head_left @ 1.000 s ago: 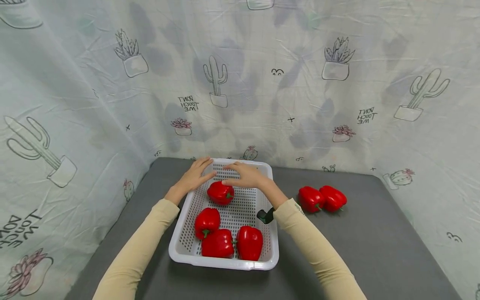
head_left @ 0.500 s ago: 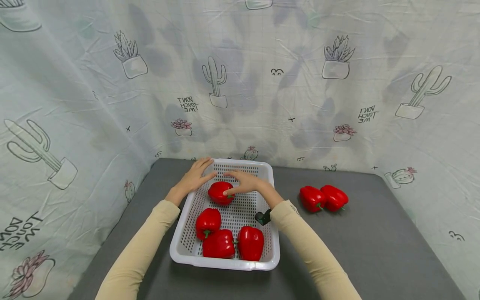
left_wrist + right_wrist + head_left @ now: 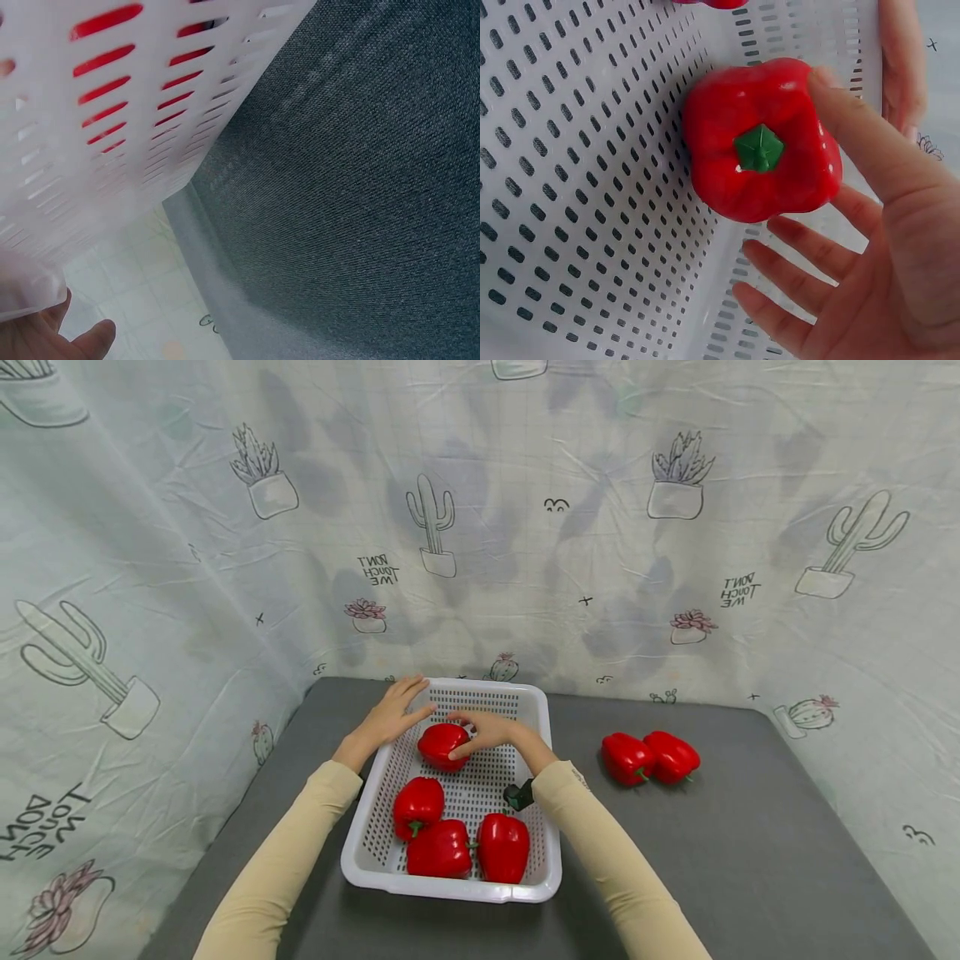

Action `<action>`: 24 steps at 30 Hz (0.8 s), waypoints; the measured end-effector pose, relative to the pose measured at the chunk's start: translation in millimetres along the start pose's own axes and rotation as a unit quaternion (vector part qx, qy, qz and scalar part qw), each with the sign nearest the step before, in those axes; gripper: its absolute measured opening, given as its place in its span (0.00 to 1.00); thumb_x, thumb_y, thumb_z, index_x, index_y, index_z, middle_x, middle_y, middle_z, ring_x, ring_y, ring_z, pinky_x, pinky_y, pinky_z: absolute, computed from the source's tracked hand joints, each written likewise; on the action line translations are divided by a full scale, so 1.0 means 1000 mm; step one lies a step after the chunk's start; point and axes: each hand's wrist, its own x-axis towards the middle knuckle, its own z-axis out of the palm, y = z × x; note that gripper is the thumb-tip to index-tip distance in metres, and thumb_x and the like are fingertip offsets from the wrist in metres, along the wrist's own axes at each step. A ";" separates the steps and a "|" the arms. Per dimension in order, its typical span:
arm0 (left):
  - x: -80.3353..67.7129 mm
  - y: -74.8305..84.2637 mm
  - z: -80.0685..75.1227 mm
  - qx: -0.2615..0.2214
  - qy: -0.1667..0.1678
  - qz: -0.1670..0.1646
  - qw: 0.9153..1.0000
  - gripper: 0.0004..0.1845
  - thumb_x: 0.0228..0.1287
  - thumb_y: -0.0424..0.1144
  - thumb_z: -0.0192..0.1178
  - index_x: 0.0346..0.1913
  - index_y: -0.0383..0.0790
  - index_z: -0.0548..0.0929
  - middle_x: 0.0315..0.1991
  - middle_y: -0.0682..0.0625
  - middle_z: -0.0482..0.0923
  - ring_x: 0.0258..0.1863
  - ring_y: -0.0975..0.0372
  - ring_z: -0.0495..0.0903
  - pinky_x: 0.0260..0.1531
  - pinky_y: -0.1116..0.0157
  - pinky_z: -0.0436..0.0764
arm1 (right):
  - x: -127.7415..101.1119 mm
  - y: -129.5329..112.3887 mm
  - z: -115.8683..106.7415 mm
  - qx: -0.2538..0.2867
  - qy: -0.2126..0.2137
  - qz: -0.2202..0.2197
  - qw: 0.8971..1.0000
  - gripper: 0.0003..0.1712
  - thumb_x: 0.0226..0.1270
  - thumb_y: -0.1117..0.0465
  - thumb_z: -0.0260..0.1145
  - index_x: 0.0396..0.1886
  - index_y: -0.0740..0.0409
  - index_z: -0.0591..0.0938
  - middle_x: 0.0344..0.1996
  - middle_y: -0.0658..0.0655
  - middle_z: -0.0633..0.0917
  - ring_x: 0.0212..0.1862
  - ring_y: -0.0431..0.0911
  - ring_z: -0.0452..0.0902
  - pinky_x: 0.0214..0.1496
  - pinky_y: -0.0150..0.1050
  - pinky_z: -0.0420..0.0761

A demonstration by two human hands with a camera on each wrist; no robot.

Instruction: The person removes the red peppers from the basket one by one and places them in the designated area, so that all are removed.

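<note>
Basically, hands were apart from each other, both at the white basket [image 3: 450, 887]. Right hand [image 3: 487, 728] reached in over the far half, thumb and loosely spread fingers around the far pepper [image 3: 438, 745], not clamped; thumb overlapped its side in the right wrist view, actual contact unclear. That red pepper sat in the basket near its left wall, green stem facing the wrist camera. Left hand [image 3: 384, 720] lay on the left rim near the far left corner, thumb over the inside, fingertips outside; couldn't tell whether it gripped.

Three more red peppers in the basket's near half: left pepper [image 3: 418, 803] by the left wall, middle pepper [image 3: 438, 850] along the near wall, right pepper [image 3: 503, 847] in the near right corner. Black wrist device [image 3: 517, 797] under the right sleeve [image 3: 600, 843].

Basket stood on the grey tabletop [image 3: 750, 835], reaching its far edge, left of centre. Two loose peppers [image 3: 628, 758] lay side by side toward the far right corner. Cactus-print curtain [image 3: 510, 552] behind.
</note>
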 end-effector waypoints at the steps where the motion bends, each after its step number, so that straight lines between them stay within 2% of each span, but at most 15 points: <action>1: 0.000 0.000 0.000 0.002 -0.002 -0.002 1.000 0.41 0.63 0.66 0.45 0.71 0.41 0.59 0.72 0.43 0.51 0.70 0.45 0.46 0.63 0.37 0.50 | 0.000 0.000 0.000 0.002 -0.001 0.000 1.000 0.43 0.57 0.47 0.67 0.69 0.52 0.62 0.64 0.58 0.68 0.63 0.52 0.66 0.61 0.48 0.70; 7: 0.002 -0.002 -0.001 0.012 -0.020 -0.016 1.000 0.38 0.65 0.61 0.47 0.72 0.44 0.57 0.73 0.46 0.49 0.72 0.47 0.44 0.65 0.40 0.51 | 0.000 -0.003 0.000 0.004 -0.004 0.000 1.000 0.43 0.57 0.47 0.67 0.70 0.52 0.61 0.64 0.58 0.68 0.63 0.52 0.66 0.61 0.48 0.71; 11: 0.002 -0.003 -0.001 0.010 -0.019 -0.015 1.000 0.37 0.65 0.61 0.47 0.72 0.45 0.57 0.73 0.46 0.49 0.72 0.48 0.44 0.64 0.40 0.52 | 0.002 -0.004 0.002 -0.002 -0.005 0.004 1.000 0.44 0.57 0.46 0.67 0.70 0.51 0.60 0.64 0.58 0.69 0.61 0.51 0.67 0.60 0.46 0.72; 17: 0.002 -0.001 -0.001 0.007 -0.016 -0.013 1.000 0.37 0.65 0.60 0.48 0.71 0.44 0.57 0.73 0.46 0.49 0.72 0.48 0.44 0.65 0.40 0.51 | 0.004 -0.006 0.004 -0.003 -0.001 -0.012 1.000 0.42 0.57 0.48 0.67 0.68 0.56 0.63 0.61 0.57 0.72 0.59 0.49 0.70 0.59 0.44 0.73; 24: 0.002 -0.001 -0.002 0.008 -0.017 -0.011 1.000 0.37 0.65 0.59 0.48 0.71 0.44 0.57 0.73 0.45 0.49 0.72 0.47 0.44 0.64 0.40 0.51 | 0.006 -0.005 0.005 -0.018 0.010 -0.012 1.000 0.41 0.57 0.46 0.67 0.68 0.55 0.64 0.60 0.56 0.74 0.58 0.49 0.71 0.58 0.43 0.74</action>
